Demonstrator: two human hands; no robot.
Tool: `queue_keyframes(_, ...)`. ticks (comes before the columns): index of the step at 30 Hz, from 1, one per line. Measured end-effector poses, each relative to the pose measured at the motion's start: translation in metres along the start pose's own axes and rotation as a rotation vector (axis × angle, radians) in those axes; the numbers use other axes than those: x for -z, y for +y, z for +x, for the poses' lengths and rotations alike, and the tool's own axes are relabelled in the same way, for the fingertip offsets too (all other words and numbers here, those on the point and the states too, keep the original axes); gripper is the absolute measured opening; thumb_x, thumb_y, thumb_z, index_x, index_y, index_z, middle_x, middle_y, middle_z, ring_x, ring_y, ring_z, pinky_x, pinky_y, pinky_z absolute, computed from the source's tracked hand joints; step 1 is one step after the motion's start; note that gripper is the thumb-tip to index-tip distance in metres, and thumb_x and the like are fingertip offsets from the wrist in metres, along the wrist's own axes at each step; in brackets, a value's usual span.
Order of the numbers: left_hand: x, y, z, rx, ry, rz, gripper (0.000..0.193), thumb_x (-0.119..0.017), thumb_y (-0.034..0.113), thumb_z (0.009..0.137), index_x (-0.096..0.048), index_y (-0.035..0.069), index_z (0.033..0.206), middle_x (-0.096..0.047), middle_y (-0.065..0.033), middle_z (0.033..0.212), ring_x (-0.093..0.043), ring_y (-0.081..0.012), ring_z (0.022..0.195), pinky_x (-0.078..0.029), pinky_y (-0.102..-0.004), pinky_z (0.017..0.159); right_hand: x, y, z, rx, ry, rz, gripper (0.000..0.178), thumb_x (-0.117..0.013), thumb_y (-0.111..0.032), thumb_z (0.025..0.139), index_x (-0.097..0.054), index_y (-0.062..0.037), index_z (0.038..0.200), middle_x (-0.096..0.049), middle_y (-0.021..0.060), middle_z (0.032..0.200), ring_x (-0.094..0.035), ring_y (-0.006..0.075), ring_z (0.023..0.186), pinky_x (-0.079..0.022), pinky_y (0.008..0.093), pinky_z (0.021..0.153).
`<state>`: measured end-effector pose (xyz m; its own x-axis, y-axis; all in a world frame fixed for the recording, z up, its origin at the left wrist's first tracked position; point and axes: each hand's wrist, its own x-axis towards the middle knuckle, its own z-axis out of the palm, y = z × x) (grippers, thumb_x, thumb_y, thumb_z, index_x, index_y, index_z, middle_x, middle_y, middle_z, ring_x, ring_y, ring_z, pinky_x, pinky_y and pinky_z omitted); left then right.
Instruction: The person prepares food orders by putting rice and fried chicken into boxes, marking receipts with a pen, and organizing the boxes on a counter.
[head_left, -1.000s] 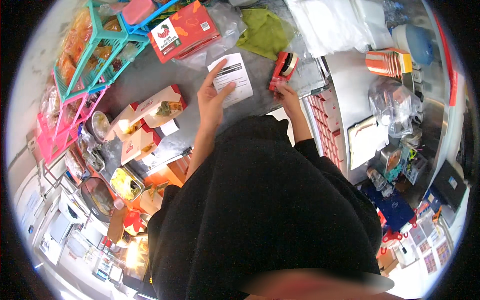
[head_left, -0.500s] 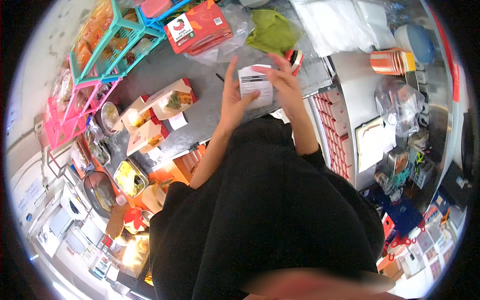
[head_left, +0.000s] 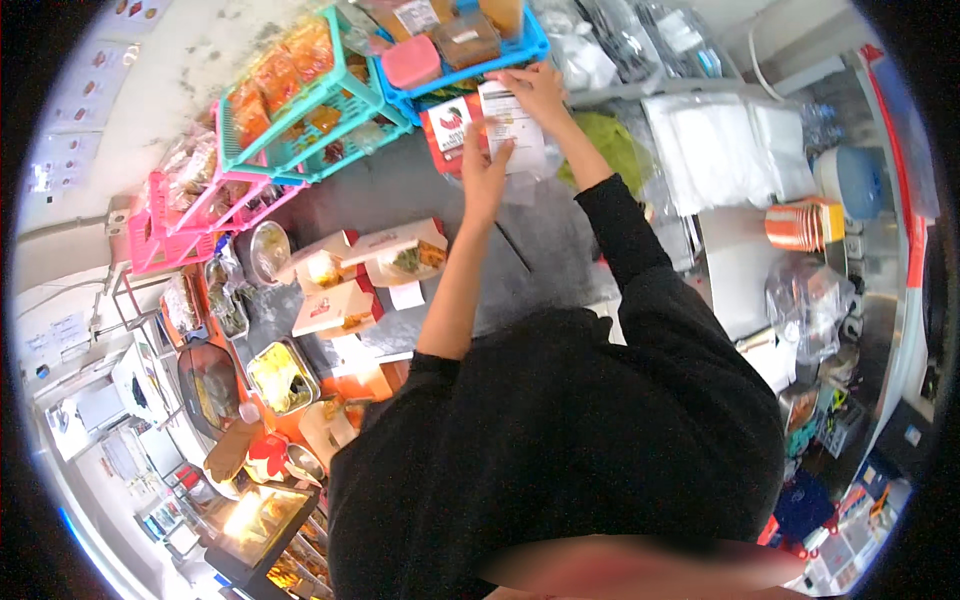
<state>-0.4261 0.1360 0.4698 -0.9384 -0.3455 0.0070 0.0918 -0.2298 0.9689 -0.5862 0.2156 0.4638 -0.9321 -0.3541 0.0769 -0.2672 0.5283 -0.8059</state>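
Head view, looking down on a grey work counter (head_left: 570,275): a person in a black top reached forward with two bare hands. The left hand (head_left: 484,175) gripped a white paper slip (head_left: 523,140) at its left edge, the thumb lying over the paper and the index finger pointing away, up and to the left. The right hand (head_left: 540,98) bent over from the right, its fingertips at the slip's top edge; whether they pinched the paper or only pressed on it could not be told. The slip was at the far side of the counter, in front of a red and white box (head_left: 447,150) and covering its right part.

Just beyond the hands was a blue basket (head_left: 538,40) with a pink container (head_left: 411,63) in it. To its left stood a turquoise basket (head_left: 228,140) of packets, then pink baskets (head_left: 170,250). A green cloth (head_left: 608,150) lay right of the slip, partly behind the right forearm, and white plastic bags (head_left: 720,150) lay further right. A thin dark stick (head_left: 515,247) lay nearer the person. Left of the left forearm, open cartons (head_left: 338,312) with food inside sat close together.
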Motion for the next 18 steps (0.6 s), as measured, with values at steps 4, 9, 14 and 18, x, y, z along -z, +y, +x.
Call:
queue_keyframes(4,-0.007,-0.042,0.029,0.258,0.157,-0.031,0.009,-0.062,0.005,0.098,-0.064,0.002,0.107,-0.067,-0.0109,0.111,-0.067,-0.019,0.102,-0.064,-0.0363,0.079,-0.033,0.027,0.04,-0.176,-0.128,-0.296,0.042,-0.062,-0.058,0.09,-0.076,-0.031,0.118,-0.063,0.0078,0.128,-0.046,0.0388,0.133,-0.033,0.0479,0.113)
queue_keyframes(9,-0.008,-0.036,0.023,0.246,0.178,-0.108,0.011,-0.062,0.008,0.099,-0.063,0.0,0.108,-0.066,-0.0089,0.104,-0.067,-0.0171,0.094,-0.066,-0.0392,0.075,-0.067,0.103,0.077,-0.152,-0.311,0.206,0.038,-0.069,-0.034,0.086,-0.074,-0.021,0.121,-0.072,0.0103,0.109,-0.063,0.0282,0.107,-0.04,0.0418,0.103)
queue_keyframes(14,-0.01,-0.018,0.01,0.299,0.256,0.109,0.014,-0.061,0.007,0.1,-0.063,-0.001,0.11,-0.068,-0.0079,0.093,-0.069,-0.0157,0.083,-0.066,-0.0348,0.073,-0.081,0.13,0.084,-0.423,-0.408,0.615,0.027,-0.065,-0.007,0.082,-0.069,-0.002,0.108,-0.069,0.0148,0.094,-0.066,0.0241,0.085,-0.054,0.0358,0.073)
queue_keyframes(18,-0.031,-0.04,-0.002,0.153,0.256,0.148,0.013,-0.062,0.006,0.098,-0.066,0.0,0.109,-0.072,-0.0126,0.094,-0.071,-0.0142,0.083,-0.061,-0.0297,0.07,-0.034,0.165,0.098,-0.034,-0.484,-0.226,0.014,-0.066,-0.008,0.08,-0.071,-0.0071,0.094,-0.064,0.0121,0.079,-0.064,0.0292,0.075,-0.052,0.0414,0.067)
